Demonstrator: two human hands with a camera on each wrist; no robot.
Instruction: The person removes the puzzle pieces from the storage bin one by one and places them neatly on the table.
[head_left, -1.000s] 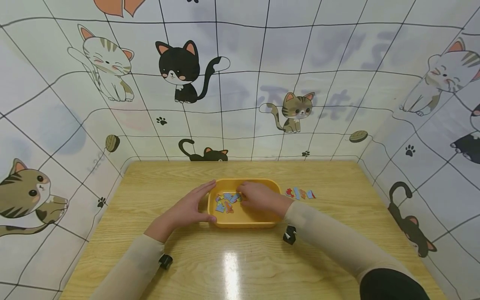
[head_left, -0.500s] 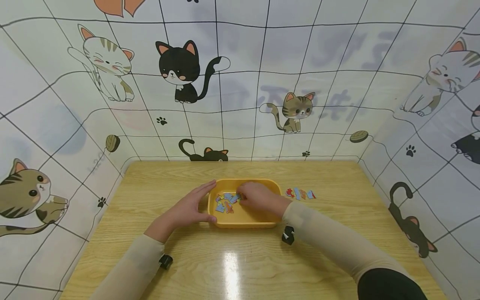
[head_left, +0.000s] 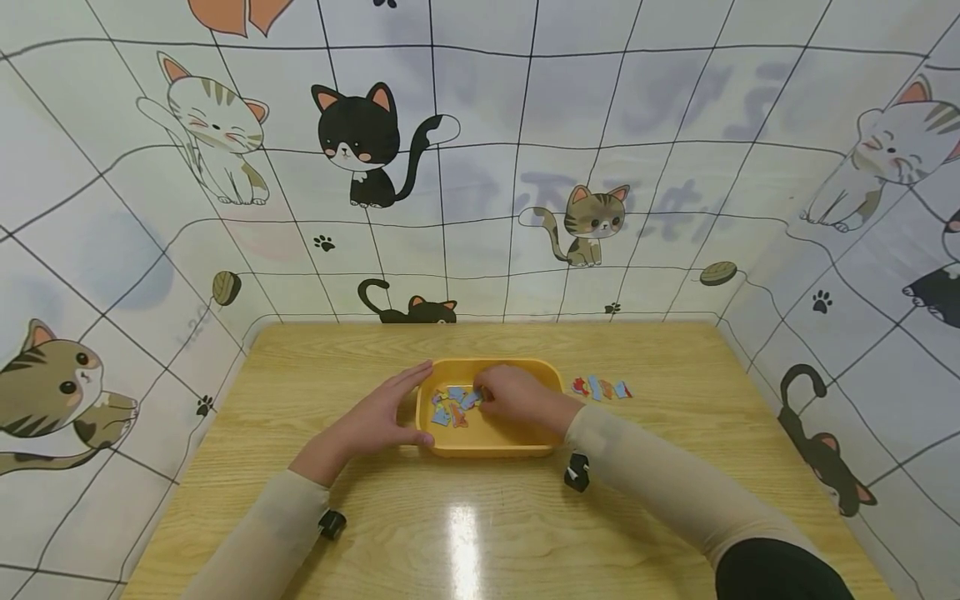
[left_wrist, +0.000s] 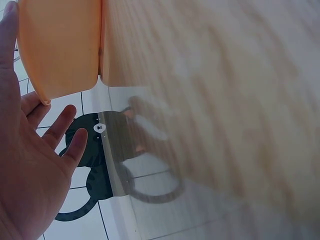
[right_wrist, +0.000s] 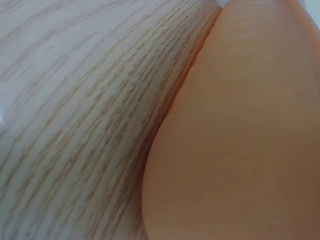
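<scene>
at eight o'clock from the nearer right hand (head_left: pixel 517 395), colourful pieces (head_left: pixel 457 413) lie scattered; its grip is hidden, left hand (head_left: pixel 377 420) spread wide.

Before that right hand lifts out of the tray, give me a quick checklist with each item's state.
1. Tray sits flat on the table: ok.
2. Left hand at the tray's left end: ok, thumb and fingers spread against it.
3. Right hand at the loose pieces: ok, it reaches inside the tray.
4. A piece held in its fingertips: cannot tell, the tips are hidden.
5. Row of pieces apart from the tray: ok, on the table to its right.
6. Right wrist view of the fingers: not ok, only tray wall and table show.
</scene>
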